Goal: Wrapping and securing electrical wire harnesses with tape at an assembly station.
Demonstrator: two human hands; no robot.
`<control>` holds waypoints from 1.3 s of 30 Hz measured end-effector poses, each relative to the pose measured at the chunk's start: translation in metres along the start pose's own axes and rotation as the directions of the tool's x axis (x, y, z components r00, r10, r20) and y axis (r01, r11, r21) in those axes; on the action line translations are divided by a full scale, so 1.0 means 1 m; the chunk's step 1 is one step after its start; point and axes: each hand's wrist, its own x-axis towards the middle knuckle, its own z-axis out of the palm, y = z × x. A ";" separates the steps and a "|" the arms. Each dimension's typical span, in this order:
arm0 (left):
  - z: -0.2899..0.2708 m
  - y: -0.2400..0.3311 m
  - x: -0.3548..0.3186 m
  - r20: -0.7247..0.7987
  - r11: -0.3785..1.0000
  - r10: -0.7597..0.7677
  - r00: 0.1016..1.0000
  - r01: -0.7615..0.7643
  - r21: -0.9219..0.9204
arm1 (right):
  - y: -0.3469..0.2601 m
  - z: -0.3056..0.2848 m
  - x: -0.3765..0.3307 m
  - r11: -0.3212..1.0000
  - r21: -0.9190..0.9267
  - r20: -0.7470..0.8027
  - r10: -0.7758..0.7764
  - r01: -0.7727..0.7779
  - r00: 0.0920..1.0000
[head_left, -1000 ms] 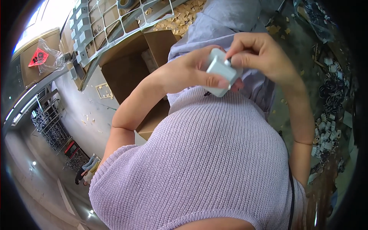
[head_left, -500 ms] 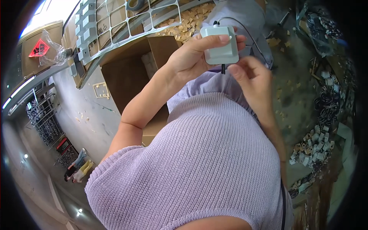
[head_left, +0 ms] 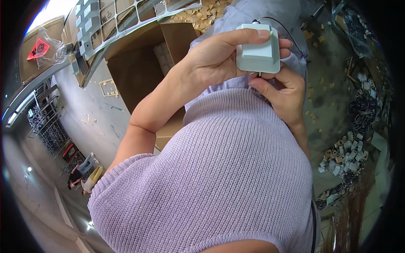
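A pale grey-white plastic box (head_left: 258, 55) with rounded corners is held by my left hand (head_left: 215, 57), thumb across its face and fingers behind it. From the box's far end a thin black cable (head_left: 283, 26) curves off to the right. My right hand (head_left: 282, 89) is closed at the near end, its thumb and fingers pinching around a small connector (head_left: 260, 74) that sticks out there. Most of that connector is hidden by the fingers.
An open cardboard box (head_left: 135, 67) stands to my left below a white plastic grid (head_left: 130, 19). Small tan pieces (head_left: 198, 17) are heaped at the far side. On the right floor lie piles of white parts (head_left: 344, 156) and black cables (head_left: 365, 105). Two people (head_left: 86, 173) are far left.
The box in my left hand has shifted right and slightly nearer. My right hand has closed on the connector at its near end, which was visible before.
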 end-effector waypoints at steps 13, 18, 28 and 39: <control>0.003 -0.011 -0.003 -0.033 0.966 0.135 0.990 -0.124 0.226 | -0.011 -0.006 -0.006 0.926 0.120 0.127 0.342 -0.357 0.931; 0.001 -0.009 0.000 -0.018 0.999 0.036 0.999 -0.035 0.022 | -0.006 -0.003 -0.010 0.949 0.245 0.130 0.172 -0.200 0.976; -0.012 -0.003 -0.013 0.081 0.903 0.205 0.975 -0.220 0.370 | 0.009 -0.020 -0.007 0.958 0.256 0.192 0.083 -0.131 0.978; 0.015 -0.009 -0.044 0.018 0.778 -0.175 0.984 0.127 0.615 | -0.036 0.004 0.005 0.974 0.086 -0.087 -0.204 0.211 0.975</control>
